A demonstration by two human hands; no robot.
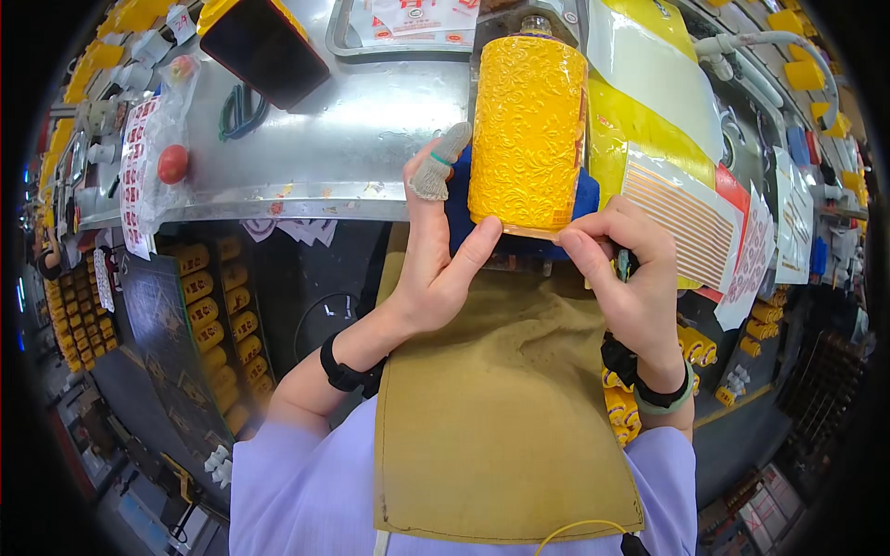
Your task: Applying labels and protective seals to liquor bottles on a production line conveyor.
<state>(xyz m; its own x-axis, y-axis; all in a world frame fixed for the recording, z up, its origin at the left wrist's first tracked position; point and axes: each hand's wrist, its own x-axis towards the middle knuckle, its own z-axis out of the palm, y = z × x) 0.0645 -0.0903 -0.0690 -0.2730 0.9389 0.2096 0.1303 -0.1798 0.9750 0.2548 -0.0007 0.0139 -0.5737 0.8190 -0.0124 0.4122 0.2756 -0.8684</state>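
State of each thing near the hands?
Yellow bottle: lying, neck pointing away; capped or not, unclear
Copper-coloured strip: along bottle's base edge
Left hand: thumb on bottle's base edge, forefinger raised
Finger cover: worn on left hand
Right hand: pinching at strip's right end
Metal tray: holding printed sheets

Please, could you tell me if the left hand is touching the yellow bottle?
Touching. The head view shows the left hand with its thumb tip against the lower edge of the yellow bottle, no gap visible there.
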